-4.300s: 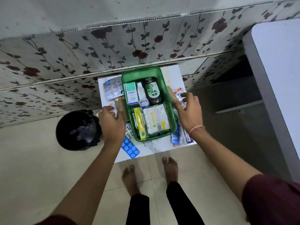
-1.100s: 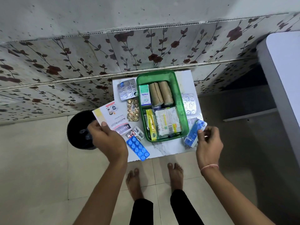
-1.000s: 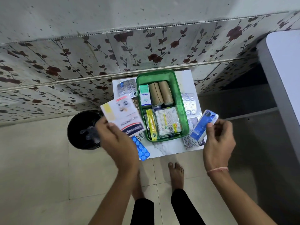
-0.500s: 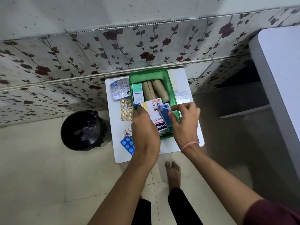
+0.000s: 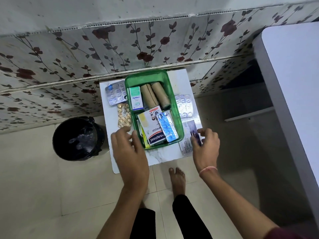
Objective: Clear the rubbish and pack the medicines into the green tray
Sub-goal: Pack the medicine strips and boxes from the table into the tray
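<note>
Hands (image 5: pixel 128 150) empty, meds in green tray (image 5: pixel 174 94)

Green tray (image 5: pixel 128 87), black bin (image 5: pixel 78 138), rose-patterned wall (image 5: pixel 120 49).

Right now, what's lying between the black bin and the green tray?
In the head view, between the black bin and the green tray, a gold blister strip lies on the white tabletop, with bare top on either side of it.
</note>
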